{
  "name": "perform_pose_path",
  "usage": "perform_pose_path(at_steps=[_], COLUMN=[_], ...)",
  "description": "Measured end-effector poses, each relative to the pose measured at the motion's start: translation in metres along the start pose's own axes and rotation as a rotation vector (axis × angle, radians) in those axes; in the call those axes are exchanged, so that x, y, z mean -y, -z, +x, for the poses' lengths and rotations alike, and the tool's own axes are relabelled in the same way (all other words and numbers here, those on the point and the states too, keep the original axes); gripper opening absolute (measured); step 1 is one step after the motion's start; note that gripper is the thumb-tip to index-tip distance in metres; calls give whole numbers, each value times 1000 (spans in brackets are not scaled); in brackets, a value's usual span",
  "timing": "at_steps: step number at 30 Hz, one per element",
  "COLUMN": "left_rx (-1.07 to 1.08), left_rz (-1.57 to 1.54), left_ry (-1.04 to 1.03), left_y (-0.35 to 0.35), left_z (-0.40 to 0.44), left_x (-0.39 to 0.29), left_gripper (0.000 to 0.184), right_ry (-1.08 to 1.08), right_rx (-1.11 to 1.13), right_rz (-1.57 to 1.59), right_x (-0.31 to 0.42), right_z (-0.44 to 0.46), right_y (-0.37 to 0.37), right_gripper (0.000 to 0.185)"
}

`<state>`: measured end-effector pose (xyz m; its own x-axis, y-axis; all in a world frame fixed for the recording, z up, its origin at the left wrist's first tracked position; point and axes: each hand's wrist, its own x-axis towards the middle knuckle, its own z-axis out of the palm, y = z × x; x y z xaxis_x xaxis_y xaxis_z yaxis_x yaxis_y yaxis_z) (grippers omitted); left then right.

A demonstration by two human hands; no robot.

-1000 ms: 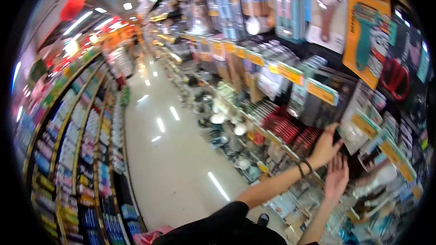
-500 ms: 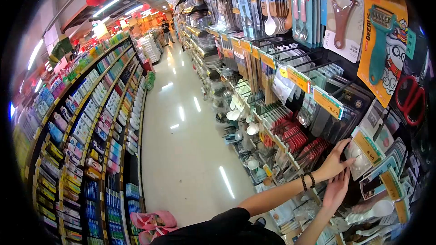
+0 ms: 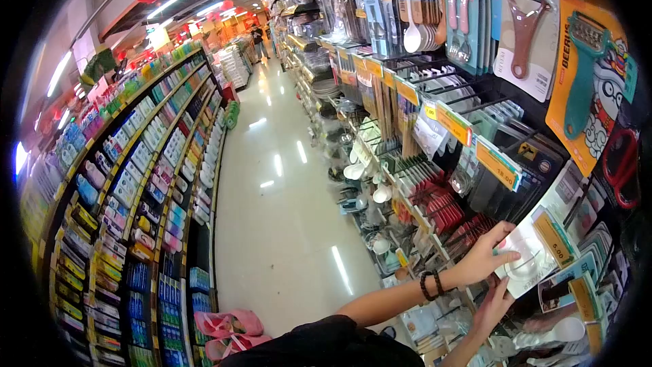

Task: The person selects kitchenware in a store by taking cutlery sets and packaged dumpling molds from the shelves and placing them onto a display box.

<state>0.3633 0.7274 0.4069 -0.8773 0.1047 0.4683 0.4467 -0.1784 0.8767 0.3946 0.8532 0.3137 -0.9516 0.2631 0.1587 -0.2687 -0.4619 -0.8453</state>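
Note:
A white packaged card (image 3: 527,266) bears a round, pale moulded piece and print that ends in "MAKER". It is tilted beside the yellow 5.00 price tag (image 3: 555,242). My left hand (image 3: 483,258), with a dark beaded bracelet on the wrist, grips the card's left side, thumb across its front. Lower down, my right hand (image 3: 492,307) pinches the card's bottom left edge. Whether the card is still on its hook is hidden behind the tag.
Above hang a brown peeler (image 3: 524,30), a teal grater (image 3: 583,68) and red scissors (image 3: 621,166). White ladles (image 3: 569,329) are low on the right. Across the aisle floor (image 3: 285,231) stands a shelf of bottles (image 3: 139,183). Pink shoes or bags (image 3: 231,329) show at the bottom.
The white card has come into fuller view, down and left of the price tag. Both my hands have shifted slightly left and now grip it. The camera view has moved a little.

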Motion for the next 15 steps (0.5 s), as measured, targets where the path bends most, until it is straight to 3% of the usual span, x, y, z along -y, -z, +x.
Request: perform_pose_path(at_steps=[7, 11, 15], left_rx=[-34, -32, -34], left_rz=[-87, -85, -145], left_ry=[-83, -105, -31], left_y=[-3, 0, 10], left_z=[-22, -19, -6], left_x=[-37, -54, -15], left_gripper=[25, 21, 18], right_ry=[71, 76, 14], right_rx=[157, 107, 67], right_rz=[187, 231, 84], right_x=[5, 19, 31], right_z=[-29, -34, -31], right_y=[3, -17, -41], right_gripper=[47, 45, 35])
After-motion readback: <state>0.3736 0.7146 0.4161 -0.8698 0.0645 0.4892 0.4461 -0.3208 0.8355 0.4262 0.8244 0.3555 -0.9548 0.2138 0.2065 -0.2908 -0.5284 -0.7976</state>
